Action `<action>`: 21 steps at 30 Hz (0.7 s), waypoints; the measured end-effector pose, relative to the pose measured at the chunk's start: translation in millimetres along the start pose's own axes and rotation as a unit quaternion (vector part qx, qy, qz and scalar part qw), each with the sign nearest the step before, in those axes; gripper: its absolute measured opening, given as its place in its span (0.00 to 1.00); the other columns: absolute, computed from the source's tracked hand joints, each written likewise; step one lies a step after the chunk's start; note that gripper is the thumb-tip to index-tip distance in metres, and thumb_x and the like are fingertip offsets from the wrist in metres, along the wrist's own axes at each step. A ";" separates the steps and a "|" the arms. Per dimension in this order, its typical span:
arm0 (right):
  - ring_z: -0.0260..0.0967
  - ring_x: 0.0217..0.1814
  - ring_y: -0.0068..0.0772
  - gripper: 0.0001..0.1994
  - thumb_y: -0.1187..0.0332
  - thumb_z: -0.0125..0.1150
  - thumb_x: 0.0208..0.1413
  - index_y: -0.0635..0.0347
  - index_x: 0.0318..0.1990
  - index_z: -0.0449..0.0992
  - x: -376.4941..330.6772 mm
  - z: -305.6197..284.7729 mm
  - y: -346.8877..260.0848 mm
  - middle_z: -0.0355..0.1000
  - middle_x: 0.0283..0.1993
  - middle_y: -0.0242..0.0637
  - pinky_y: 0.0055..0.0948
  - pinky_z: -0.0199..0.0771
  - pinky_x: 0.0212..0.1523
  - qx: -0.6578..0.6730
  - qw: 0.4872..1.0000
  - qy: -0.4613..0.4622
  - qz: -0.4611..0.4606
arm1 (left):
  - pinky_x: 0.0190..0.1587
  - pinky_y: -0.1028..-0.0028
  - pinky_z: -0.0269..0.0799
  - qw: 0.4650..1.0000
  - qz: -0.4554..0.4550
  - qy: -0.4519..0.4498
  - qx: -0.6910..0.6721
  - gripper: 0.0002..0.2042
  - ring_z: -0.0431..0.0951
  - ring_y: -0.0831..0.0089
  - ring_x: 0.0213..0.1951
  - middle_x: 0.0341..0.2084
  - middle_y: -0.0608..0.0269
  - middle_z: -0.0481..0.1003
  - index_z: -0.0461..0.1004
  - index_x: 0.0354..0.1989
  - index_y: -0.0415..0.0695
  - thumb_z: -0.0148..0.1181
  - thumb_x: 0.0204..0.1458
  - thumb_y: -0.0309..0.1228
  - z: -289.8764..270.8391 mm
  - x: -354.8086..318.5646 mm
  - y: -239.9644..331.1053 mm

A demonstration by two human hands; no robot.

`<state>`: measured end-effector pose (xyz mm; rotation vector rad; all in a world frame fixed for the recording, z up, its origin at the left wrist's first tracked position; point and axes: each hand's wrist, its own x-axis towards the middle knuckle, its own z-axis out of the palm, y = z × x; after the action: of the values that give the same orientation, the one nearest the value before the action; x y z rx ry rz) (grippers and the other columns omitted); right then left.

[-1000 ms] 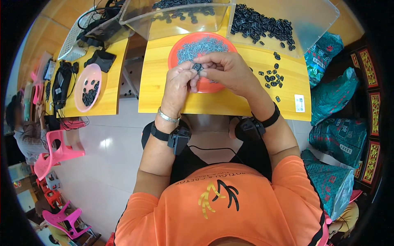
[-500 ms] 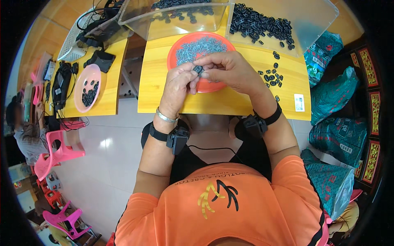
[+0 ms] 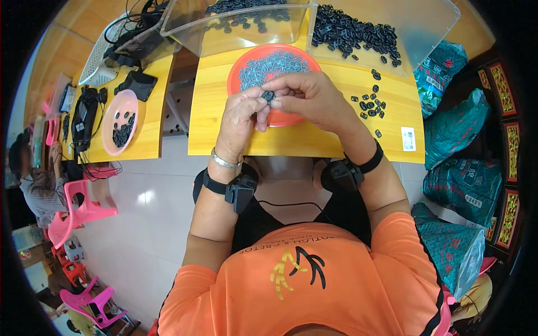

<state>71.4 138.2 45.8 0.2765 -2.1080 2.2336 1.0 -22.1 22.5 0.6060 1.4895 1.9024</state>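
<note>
While pinched by both hands: small black ring [image 3: 269,96] | round red dish [image 3: 246,59]

Small black ring [image 3: 269,96] pinched between fingertips

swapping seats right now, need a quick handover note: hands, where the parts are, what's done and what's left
Left hand and right hand: fingertips together on one small black part, held over the orange dish.
Orange dish: holds a heap of small grey pieces.
Loose black parts lie on the yellow table to the right; many more black parts in the clear trays behind.
Done: cannot tell a count.
Left: the part in hand, and the piles of parts.
</note>
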 end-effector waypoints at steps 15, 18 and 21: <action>0.64 0.27 0.20 0.11 0.73 0.59 0.49 0.60 0.41 0.75 1.3 -1.3 2.2 0.68 0.25 0.30 0.20 0.64 0.29 -0.255 0.958 0.013 -0.133 | 0.19 0.80 0.57 0.999 -0.019 0.003 -0.041 0.10 0.62 0.76 0.13 0.12 0.64 0.64 0.67 0.22 0.36 0.44 0.47 0.31 1.7 -4.0 6.5; 0.65 0.26 0.24 0.10 0.73 0.59 0.49 0.60 0.40 0.75 2.7 -0.9 6.2 0.68 0.25 0.32 0.22 0.65 0.29 -0.306 0.934 0.030 -0.182 | 0.18 0.80 0.56 0.999 -0.017 -0.005 -0.032 0.10 0.62 0.76 0.13 0.12 0.64 0.64 0.67 0.21 0.37 0.45 0.47 0.30 -2.3 -3.8 5.2; 0.65 0.26 0.29 0.09 0.73 0.60 0.48 0.59 0.39 0.75 1.8 -0.1 3.8 0.68 0.25 0.34 0.23 0.66 0.29 -0.333 0.922 0.024 -0.193 | 0.18 0.80 0.56 0.999 -0.026 -0.012 -0.043 0.09 0.61 0.76 0.13 0.11 0.64 0.63 0.66 0.20 0.38 0.45 0.47 0.29 -0.8 -6.2 7.4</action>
<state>69.0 137.9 42.4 0.5219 -2.3704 1.2122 3.2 -28.3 29.7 0.5442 1.3873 1.9025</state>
